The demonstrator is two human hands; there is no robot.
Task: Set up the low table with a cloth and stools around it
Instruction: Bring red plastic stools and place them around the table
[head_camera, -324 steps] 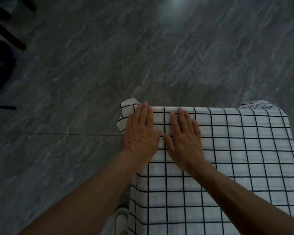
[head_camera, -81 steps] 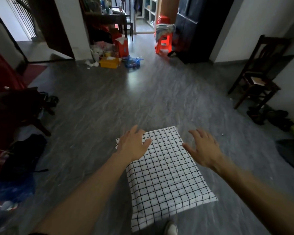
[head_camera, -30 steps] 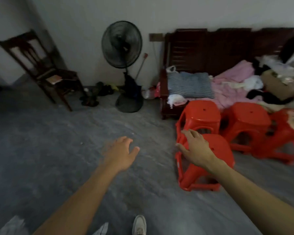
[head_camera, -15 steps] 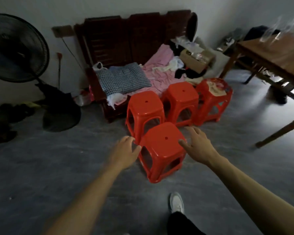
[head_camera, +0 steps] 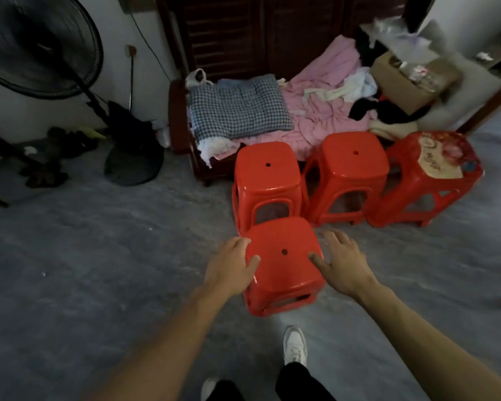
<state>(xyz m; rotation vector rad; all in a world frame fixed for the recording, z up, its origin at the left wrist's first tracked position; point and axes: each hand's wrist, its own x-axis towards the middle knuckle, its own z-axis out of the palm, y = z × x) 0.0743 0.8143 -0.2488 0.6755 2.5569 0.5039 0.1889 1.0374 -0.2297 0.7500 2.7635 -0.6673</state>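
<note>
Head view: both hands' spread fingers [head_camera: 334, 241] flank the nearest red stool [head_camera: 284, 264], grey floor [head_camera: 99, 256] open leftward.

The left hand [head_camera: 232, 267] and the right hand [head_camera: 340, 263] reach down to either side of the nearest red stool [head_camera: 284, 264], fingers spread, thumbs lying on its seat edges. Behind it three more red stools [head_camera: 355, 166] stand in a row on the grey floor [head_camera: 99, 241], in front of a wooden bench [head_camera: 243, 39] heaped with pink bedding [head_camera: 324, 111]. A black fan [head_camera: 38, 44] stands at the left wall.
</note>
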